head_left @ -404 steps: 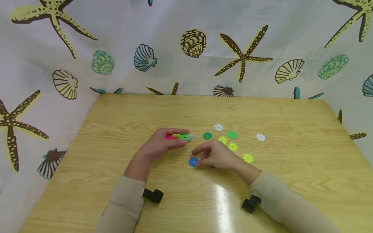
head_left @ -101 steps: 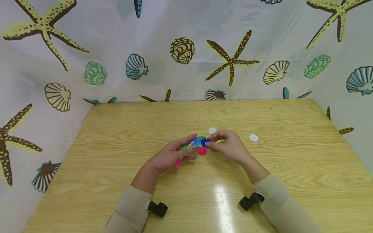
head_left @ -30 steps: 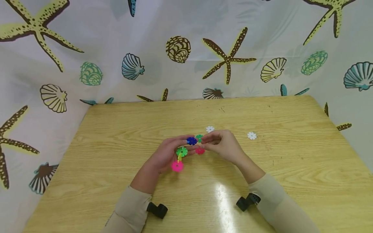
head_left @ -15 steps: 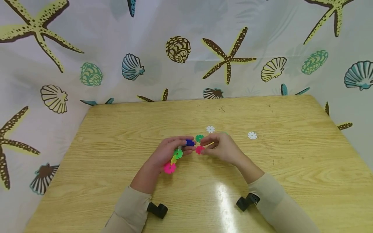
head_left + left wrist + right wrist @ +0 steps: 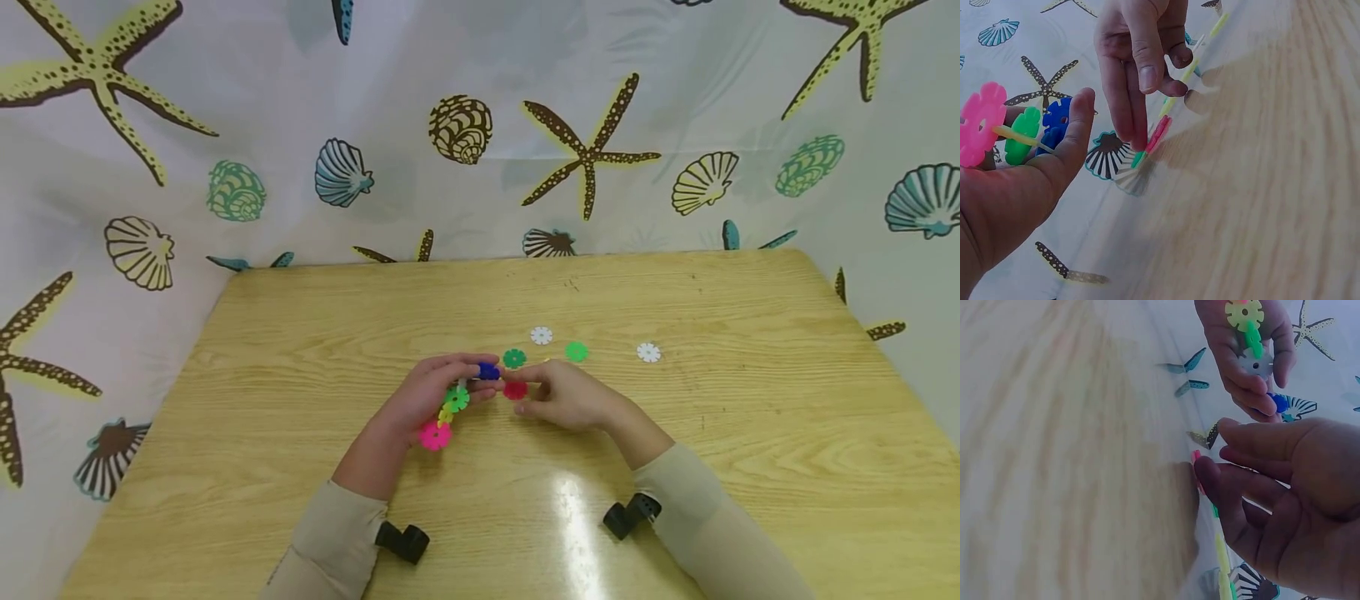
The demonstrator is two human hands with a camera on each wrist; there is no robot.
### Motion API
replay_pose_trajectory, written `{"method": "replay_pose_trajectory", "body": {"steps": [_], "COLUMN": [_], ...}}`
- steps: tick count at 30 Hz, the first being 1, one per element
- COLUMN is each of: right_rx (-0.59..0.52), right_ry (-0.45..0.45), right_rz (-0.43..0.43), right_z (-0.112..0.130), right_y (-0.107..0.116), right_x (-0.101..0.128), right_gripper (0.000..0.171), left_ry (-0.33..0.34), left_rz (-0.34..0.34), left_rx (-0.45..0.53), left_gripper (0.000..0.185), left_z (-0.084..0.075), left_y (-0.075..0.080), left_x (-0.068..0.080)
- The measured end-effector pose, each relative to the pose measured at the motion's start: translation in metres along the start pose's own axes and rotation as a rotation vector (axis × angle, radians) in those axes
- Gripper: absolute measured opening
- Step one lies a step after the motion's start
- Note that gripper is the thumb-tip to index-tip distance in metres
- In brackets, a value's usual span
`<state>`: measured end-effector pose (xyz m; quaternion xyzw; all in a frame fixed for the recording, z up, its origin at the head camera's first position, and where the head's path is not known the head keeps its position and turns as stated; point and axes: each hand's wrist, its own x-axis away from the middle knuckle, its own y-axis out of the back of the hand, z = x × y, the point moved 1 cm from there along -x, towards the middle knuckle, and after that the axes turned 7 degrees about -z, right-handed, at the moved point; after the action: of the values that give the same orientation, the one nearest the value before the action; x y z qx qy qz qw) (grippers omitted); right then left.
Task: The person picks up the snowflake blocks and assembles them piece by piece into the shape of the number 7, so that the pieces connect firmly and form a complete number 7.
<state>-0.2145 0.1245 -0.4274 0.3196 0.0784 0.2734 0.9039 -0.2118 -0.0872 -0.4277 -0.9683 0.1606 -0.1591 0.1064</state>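
My left hand point(image 5: 431, 387) holds a linked chain of notched plastic discs, its fingers and thumb around the blue end. The chain runs from a pink disc point(image 5: 435, 435) through yellow, a green disc point(image 5: 457, 398) and a white disc point(image 5: 1256, 365) to a dark blue disc point(image 5: 488, 371) at the fingertips; a lighter blue one is mostly hidden there. To its right, my right hand point(image 5: 573, 398) is low over the table with thumb and fingers apart, holding nothing. Its fingertips are right at a pinkish-red disc point(image 5: 515, 390) lying on the wood.
A dark green disc point(image 5: 514, 358) lies just behind the pinkish-red one. Farther back are a bright green disc point(image 5: 577, 351) and two white discs, one nearer point(image 5: 542, 335), one to the right point(image 5: 648, 352). The right hand mostly hides yellow discs. A shell-patterned cloth point(image 5: 480, 200) surrounds the wooden table.
Blue discs that lay on the table are now on the left hand's chain. Since 3.4 seconds ago the right hand has let go of the dark blue disc and moved down to the pinkish-red one.
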Motion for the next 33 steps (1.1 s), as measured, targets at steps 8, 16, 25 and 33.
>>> {"method": "replay_pose_trajectory", "body": {"steps": [8,16,25,33], "right_rx": [0.047,0.072,0.068,0.054], "right_ry": [-0.085,-0.136,-0.166,-0.148], "right_rz": [-0.088,-0.154,-0.181,-0.214], "right_z": [0.0000,-0.0047,-0.0036,-0.0009], "right_y": [-0.0001,-0.0032,0.0000,0.0016], "right_x": [-0.0023,-0.0048,-0.0030,-0.0012], "right_gripper": [0.039,0.032,0.026,0.016], "left_ry": [-0.014,-0.008,-0.007,0.041], "left_rz": [0.012,0.015,0.026,0.021], "left_rx": [-0.010,-0.016,-0.014,0.074], "left_gripper": [0.036,0.037,0.038,0.045], "left_z": [0.0001,0.0014,0.0003,0.0006], "left_y": [0.0004,0.0017,-0.0003,-0.0009], "left_x": [0.0006,0.0002,-0.0008,-0.0019]}}
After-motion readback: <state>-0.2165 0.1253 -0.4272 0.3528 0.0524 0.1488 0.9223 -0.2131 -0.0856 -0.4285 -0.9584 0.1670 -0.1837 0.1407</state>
